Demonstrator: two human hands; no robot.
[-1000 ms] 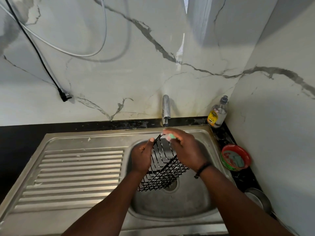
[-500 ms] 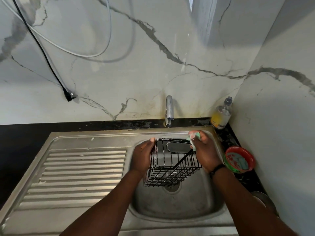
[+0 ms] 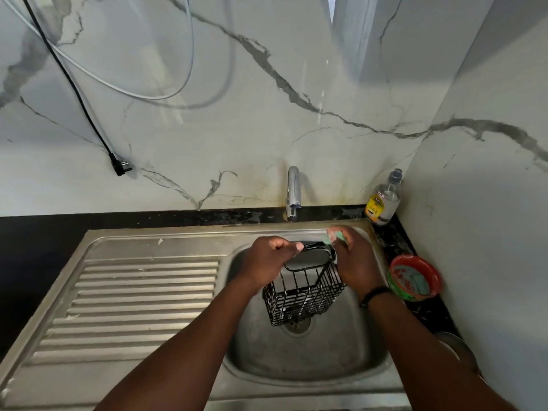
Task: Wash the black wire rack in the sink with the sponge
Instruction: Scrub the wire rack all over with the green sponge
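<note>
Black wire rack [image 3: 302, 295] tilted, opening faces away | left hand [image 3: 267, 262] grip holds rim | right hand [image 3: 354, 262] pinches sponge [image 3: 333, 237]

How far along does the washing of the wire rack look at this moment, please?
Mid-scrub. The left hand grips the black wire rack over the sink, foam flecks on its lower wires. The right hand holds the green sponge at its top rim. No water shows at the tap; rinsing remains.

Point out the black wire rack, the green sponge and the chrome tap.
black wire rack [image 3: 305, 298]: head view, front grid wall.
green sponge [image 3: 328, 239]: head view, corner showing above the right hand's fingers.
chrome tap [image 3: 293, 192]: head view, upright spout.
</note>
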